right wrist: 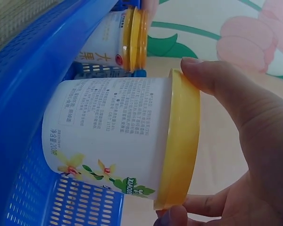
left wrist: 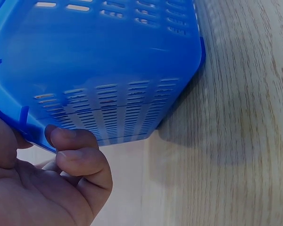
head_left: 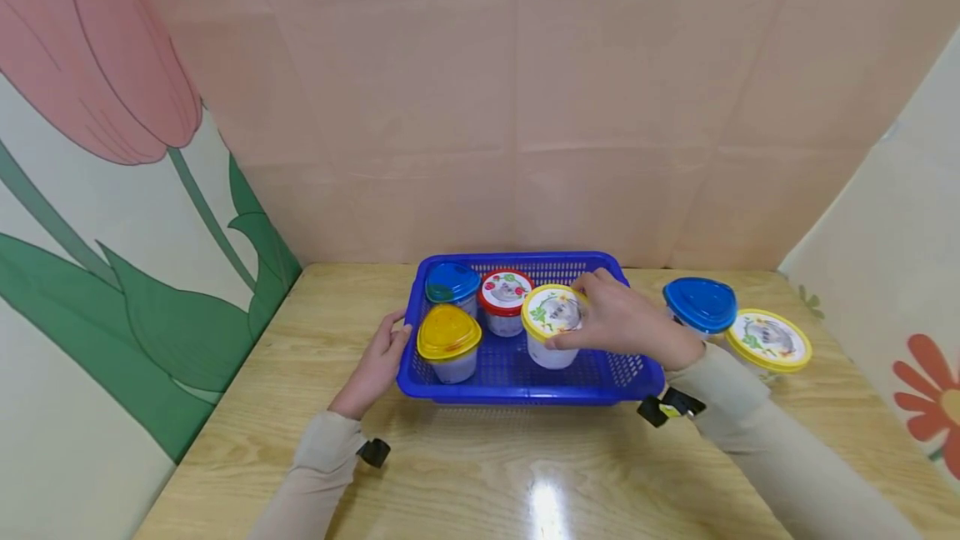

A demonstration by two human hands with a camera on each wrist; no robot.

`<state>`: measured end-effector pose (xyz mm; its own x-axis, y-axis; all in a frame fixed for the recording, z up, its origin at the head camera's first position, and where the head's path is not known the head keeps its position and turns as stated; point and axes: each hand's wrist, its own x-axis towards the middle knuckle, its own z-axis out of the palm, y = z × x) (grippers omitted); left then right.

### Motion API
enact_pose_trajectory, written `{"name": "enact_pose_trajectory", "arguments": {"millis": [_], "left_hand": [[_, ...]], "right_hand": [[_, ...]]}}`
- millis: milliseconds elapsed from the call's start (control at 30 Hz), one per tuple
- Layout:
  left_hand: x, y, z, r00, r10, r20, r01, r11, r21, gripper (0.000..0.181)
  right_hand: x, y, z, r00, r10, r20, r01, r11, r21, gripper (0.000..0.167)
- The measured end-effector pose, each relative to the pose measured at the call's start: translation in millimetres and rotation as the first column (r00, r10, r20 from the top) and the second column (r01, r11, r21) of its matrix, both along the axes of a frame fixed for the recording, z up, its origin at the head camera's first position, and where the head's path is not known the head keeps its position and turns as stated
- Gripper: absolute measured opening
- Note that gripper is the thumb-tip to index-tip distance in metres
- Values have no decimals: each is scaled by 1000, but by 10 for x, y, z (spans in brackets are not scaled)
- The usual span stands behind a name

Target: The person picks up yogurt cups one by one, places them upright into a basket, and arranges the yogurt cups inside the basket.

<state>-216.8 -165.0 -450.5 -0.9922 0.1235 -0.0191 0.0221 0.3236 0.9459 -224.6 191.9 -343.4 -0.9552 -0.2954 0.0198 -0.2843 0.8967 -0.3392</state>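
Note:
A blue plastic basket point(head_left: 517, 395) holds a cup with a blue lid point(head_left: 452, 282), a yellow-lidded cup point(head_left: 448, 333) and a red-rimmed cup point(head_left: 506, 292). My right hand point(head_left: 630, 322) grips a white cup with a round yellow-rimmed lid point(head_left: 553, 312) by its lid, over the basket's right part. In the right wrist view, thumb and fingers of the right hand point(right wrist: 254, 136) span the yellow lid point(right wrist: 181, 141) of the white cup point(right wrist: 108, 132). My left hand point(head_left: 378, 363) holds the basket's left rim; in the left wrist view the hand's point(left wrist: 52, 188) fingers curl at the basket point(left wrist: 94, 61) edge.
Right of the basket, on the wooden table point(head_left: 465, 473), stand a cup with a blue lid point(head_left: 701, 304) and one with a round yellow-rimmed lid point(head_left: 769, 341). A pinkish covering point(head_left: 480, 107) rises behind the table, with flower-patterned walls point(head_left: 112, 273) at the sides.

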Motion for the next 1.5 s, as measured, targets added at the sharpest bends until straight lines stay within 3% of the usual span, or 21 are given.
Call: {"name": "enact_pose_trajectory", "arguments": {"millis": [1000, 1500], "left_hand": [[24, -17, -38, 1000, 1, 4, -2, 999, 48, 47], [24, -10, 47, 1000, 0, 13, -1, 999, 50, 47]], "right_hand": [[-163, -305, -104, 981, 179, 79, -178, 984, -15, 94], [-231, -335, -175, 974, 208, 90, -205, 978, -35, 91]]}}
